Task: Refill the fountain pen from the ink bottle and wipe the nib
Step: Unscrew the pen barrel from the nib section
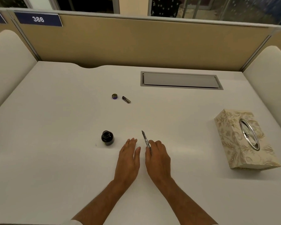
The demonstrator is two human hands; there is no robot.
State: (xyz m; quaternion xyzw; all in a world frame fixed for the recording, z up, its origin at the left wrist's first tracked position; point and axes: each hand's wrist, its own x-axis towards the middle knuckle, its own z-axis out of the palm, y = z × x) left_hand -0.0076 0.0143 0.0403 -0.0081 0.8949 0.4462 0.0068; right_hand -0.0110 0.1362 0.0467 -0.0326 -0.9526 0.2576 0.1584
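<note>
An open dark ink bottle stands on the white desk, just left of my hands. My right hand holds the fountain pen's front section with the nib pointing away from me, above the desk. My left hand lies beside it with straight fingers, holding nothing, a short way right of the bottle. Farther back lie the bottle's cap and a short dark pen part.
A patterned tissue box with a metal-rimmed opening sits at the right. A grey cable hatch is set into the desk at the back, before a tan partition. Cream side panels flank the desk.
</note>
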